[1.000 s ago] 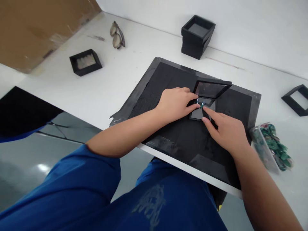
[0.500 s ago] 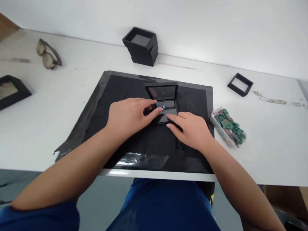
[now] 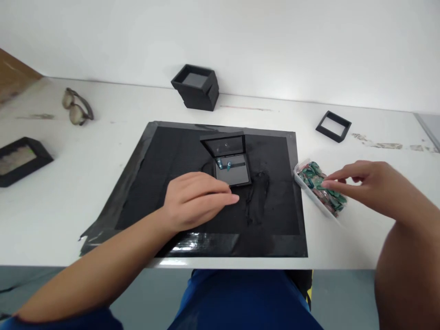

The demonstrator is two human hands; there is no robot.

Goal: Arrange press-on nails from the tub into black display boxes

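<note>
A black frame box (image 3: 249, 182) stands on the black mat with its clear-windowed lid (image 3: 225, 145) raised. Two small shiny blue-green pieces (image 3: 228, 166) rest on its grey inner panel, towards the upper left. My left hand (image 3: 197, 199) is just in front of the box, fingers stretched out loosely and thumb extended, with nothing seen in it. To the right, my right hand (image 3: 364, 185) reaches over a clear plastic tub (image 3: 316, 201) of glossy green pieces. Its thumb and forefinger pinch at a green piece (image 3: 319, 187) there; the other fingers are curled.
Black frames are stacked (image 3: 197, 91) by the wall. A single black frame (image 3: 333, 126) lies at the back right, and another frame (image 3: 25, 158) at the left edge. Eyeglasses (image 3: 77, 107) lie back left. Tape edges the black mat (image 3: 147, 183) on the white table.
My right hand has left the frame box and moved right to the tub. My left hand has let go of a blue-green piece inside the box and drawn back towards me.
</note>
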